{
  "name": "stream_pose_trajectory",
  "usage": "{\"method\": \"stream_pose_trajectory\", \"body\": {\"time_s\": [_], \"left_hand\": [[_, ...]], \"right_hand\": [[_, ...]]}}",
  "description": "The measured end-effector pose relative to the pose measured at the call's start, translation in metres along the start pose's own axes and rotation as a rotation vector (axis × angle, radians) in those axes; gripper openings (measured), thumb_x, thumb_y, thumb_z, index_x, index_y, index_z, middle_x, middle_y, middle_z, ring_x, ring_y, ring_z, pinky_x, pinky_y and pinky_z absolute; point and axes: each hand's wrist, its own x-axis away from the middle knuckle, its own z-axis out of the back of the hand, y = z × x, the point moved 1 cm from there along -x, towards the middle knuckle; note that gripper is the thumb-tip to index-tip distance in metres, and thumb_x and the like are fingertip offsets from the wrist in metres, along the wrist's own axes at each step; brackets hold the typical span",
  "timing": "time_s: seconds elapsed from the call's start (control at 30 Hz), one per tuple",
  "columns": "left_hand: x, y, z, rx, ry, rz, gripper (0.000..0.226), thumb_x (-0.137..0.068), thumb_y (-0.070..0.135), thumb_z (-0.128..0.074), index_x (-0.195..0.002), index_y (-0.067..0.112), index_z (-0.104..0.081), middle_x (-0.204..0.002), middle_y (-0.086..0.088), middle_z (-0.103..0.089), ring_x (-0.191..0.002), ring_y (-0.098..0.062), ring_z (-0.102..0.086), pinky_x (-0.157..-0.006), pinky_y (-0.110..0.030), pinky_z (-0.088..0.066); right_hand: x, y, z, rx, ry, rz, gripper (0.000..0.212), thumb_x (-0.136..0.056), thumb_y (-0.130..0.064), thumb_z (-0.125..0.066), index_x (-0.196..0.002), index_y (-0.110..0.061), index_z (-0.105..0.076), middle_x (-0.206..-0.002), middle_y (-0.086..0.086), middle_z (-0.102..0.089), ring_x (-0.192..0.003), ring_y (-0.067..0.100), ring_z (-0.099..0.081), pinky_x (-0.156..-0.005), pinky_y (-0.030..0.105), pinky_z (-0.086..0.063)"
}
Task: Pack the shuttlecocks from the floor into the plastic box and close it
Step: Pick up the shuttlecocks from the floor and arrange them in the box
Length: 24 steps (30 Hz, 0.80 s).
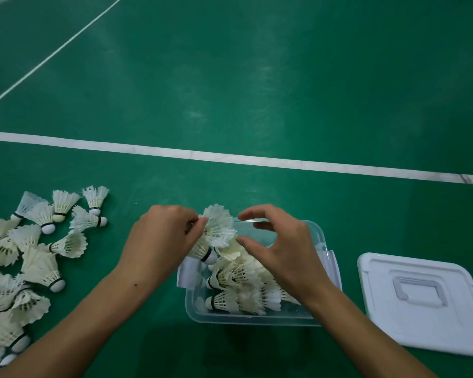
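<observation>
A clear plastic box (253, 320) stands open on the green floor at the lower middle, with several white shuttlecocks (241, 287) lying inside. My left hand (161, 241) pinches a white feather shuttlecock (218, 226) over the box's far left corner. My right hand (280, 248) hovers over the box just right of that shuttlecock, thumb and fingers spread and curved, holding nothing. A pile of several loose shuttlecocks (36, 255) lies on the floor to the left.
The box's white lid (423, 301) with a moulded handle lies flat on the floor to the right of the box. A white court line (230, 156) crosses the floor beyond the hands. Another thin line (52, 54) runs diagonally at the top left.
</observation>
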Motion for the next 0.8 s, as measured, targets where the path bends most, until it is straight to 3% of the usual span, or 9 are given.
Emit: {"method": "stream_pose_trajectory", "body": {"time_s": [0.1, 0.27, 0.33, 0.4, 0.47, 0.53, 0.67, 0.8], "left_hand": [[-0.008, 0.014, -0.004, -0.016, -0.048, -0.046, 0.044, -0.102, 0.042, -0.061, -0.063, 0.021, -0.063, -0.052, 0.009, -0.055, -0.045, -0.005, -0.051, -0.046, -0.017, -0.026], [-0.010, 0.017, -0.010, -0.023, -0.056, -0.100, 0.047, -0.102, 0.037, -0.063, -0.058, 0.025, -0.052, -0.049, 0.008, -0.048, -0.042, -0.003, -0.044, -0.048, -0.013, -0.022], [-0.011, 0.013, -0.010, 0.005, -0.047, -0.078, 0.047, -0.102, 0.038, -0.063, -0.058, 0.021, -0.057, -0.049, 0.006, -0.052, -0.042, -0.007, -0.048, -0.046, -0.016, -0.026], [-0.012, 0.011, -0.008, 0.059, -0.070, -0.050, 0.043, -0.101, 0.041, -0.063, -0.064, 0.019, -0.068, -0.053, 0.005, -0.060, -0.047, -0.011, -0.057, -0.046, -0.025, -0.042], [-0.011, 0.012, -0.007, 0.122, -0.104, -0.032, 0.037, -0.099, 0.046, -0.064, -0.076, 0.021, -0.078, -0.061, 0.006, -0.069, -0.054, -0.011, -0.065, -0.056, -0.035, -0.057], [-0.010, 0.014, -0.006, 0.182, -0.110, -0.030, 0.035, -0.097, 0.051, -0.064, -0.087, 0.024, -0.082, -0.068, 0.010, -0.074, -0.059, -0.008, -0.068, -0.061, -0.037, -0.060], [-0.006, 0.009, 0.000, 0.209, -0.051, -0.017, 0.040, -0.091, 0.062, -0.060, -0.091, 0.028, -0.082, -0.074, 0.017, -0.072, -0.062, -0.001, -0.065, -0.061, -0.034, -0.059], [0.002, -0.005, 0.004, 0.178, 0.059, -0.017, 0.043, -0.083, 0.069, -0.056, -0.091, 0.034, -0.079, -0.074, 0.022, -0.068, -0.060, 0.005, -0.057, -0.056, -0.033, -0.056]], "right_hand": [[-0.001, -0.002, -0.008, 0.125, -0.045, 0.107, 0.035, -0.084, -0.022, -0.086, -0.115, -0.020, -0.072, -0.112, -0.012, -0.071, -0.112, 0.007, -0.059, -0.096, 0.022, -0.049], [0.000, 0.014, -0.024, 0.239, -0.120, 0.144, 0.027, -0.087, -0.020, -0.079, -0.113, -0.020, -0.072, -0.109, -0.011, -0.073, -0.110, 0.009, -0.058, -0.084, 0.032, -0.057], [0.002, 0.020, -0.027, 0.296, -0.146, 0.173, 0.032, -0.085, -0.019, -0.078, -0.116, -0.020, -0.072, -0.111, -0.010, -0.073, -0.114, 0.014, -0.058, -0.084, 0.034, -0.058], [0.003, 0.023, -0.029, 0.355, -0.123, 0.210, 0.030, -0.084, -0.018, -0.078, -0.113, -0.020, -0.072, -0.108, -0.009, -0.074, -0.114, 0.019, -0.059, -0.082, 0.034, -0.056], [0.002, 0.024, -0.030, 0.376, -0.050, 0.247, 0.017, -0.086, -0.018, -0.078, -0.102, -0.019, -0.074, -0.098, -0.007, -0.075, -0.107, 0.022, -0.060, -0.079, 0.032, -0.054], [0.004, 0.024, -0.030, 0.386, 0.021, 0.271, 0.004, -0.089, -0.020, -0.074, -0.093, -0.018, -0.075, -0.090, -0.007, -0.075, -0.101, 0.023, -0.061, -0.078, 0.029, -0.052], [0.015, 0.030, -0.024, 0.354, 0.090, 0.150, 0.009, -0.086, -0.020, -0.082, -0.091, -0.021, -0.075, -0.088, -0.010, -0.075, -0.092, 0.017, -0.061, -0.071, 0.029, -0.052], [0.034, 0.045, -0.015, 0.322, 0.110, -0.027, 0.018, -0.082, -0.022, -0.087, -0.091, -0.027, -0.073, -0.085, -0.016, -0.072, -0.078, -0.001, -0.059, -0.068, 0.011, -0.044]]}}
